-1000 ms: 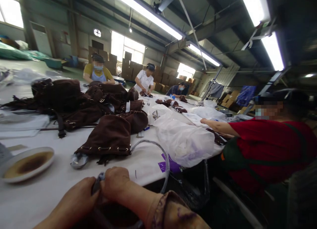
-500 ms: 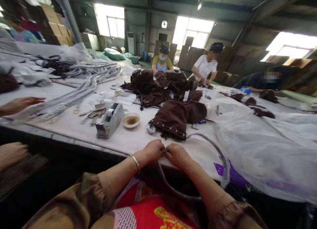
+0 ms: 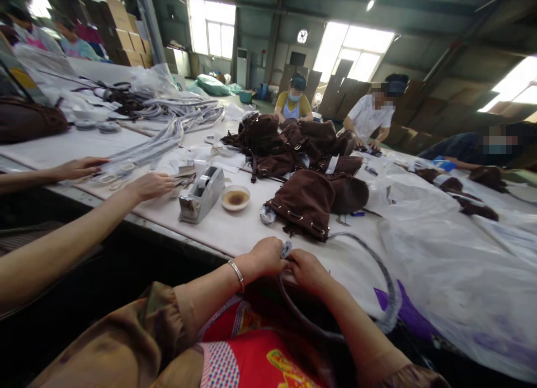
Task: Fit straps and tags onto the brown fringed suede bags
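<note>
Closed fingers of the left hand [image 3: 268, 255] and the right hand [image 3: 309, 269] meet on one end of the strap [image 3: 392, 290], both grips narrow, the fingertips nearly touching. The wrapping on the strap is grey and partly clear. Reference point is the front bag [image 3: 302, 200], brown, lying on the table [image 3: 247, 228] with its eyelets toward the person. Both hands are on the near side of the bag, at the table edge. The strap curves out from beside the bag, over the edge, and back under the right forearm. Left of the bag sit the dish [image 3: 235, 198], holding brown matter, and, beyond it, the tape dispenser [image 3: 202, 195]. Farther left, a co-worker's two hands [image 3: 154, 185] reach over the table, one near the strap bundle [image 3: 161, 135]. Behind the bag lies the bag pile [image 3: 289, 145]; to its right, the plastic sheeting [image 3: 444, 254].
</note>
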Motion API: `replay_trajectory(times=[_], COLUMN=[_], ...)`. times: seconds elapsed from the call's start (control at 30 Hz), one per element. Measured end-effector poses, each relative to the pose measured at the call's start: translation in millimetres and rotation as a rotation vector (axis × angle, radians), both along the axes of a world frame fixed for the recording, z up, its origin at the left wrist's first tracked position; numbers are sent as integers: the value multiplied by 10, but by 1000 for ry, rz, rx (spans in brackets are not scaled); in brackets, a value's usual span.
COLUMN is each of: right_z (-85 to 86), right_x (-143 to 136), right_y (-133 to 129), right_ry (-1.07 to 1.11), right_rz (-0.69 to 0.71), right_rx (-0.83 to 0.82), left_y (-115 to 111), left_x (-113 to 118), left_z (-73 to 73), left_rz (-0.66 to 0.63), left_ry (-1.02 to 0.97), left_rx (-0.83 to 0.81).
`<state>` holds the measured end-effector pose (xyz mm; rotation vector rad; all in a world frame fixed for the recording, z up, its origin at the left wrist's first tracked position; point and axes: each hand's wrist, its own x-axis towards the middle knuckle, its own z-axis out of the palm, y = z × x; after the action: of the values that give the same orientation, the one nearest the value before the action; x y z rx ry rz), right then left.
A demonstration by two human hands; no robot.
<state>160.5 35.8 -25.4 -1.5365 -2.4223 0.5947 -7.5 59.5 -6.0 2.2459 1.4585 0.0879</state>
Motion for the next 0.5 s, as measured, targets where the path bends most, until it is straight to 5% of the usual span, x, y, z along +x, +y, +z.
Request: replay_trajectory(times=[0.13, 0.33, 0.5], right_z=[-40, 130, 150], right_x=[104, 69, -141], right_y=[16, 90, 63], right_ry=[47, -238, -390], right_rz=[-90, -88, -354], right_rx=[108, 129, 113], left_y=[101, 173, 79], left_x=[7, -49, -55], left_z=[-40, 38, 16], left_rz=[4, -141, 67], left_ry=[62, 32, 80], left_rx=[56, 54, 64])
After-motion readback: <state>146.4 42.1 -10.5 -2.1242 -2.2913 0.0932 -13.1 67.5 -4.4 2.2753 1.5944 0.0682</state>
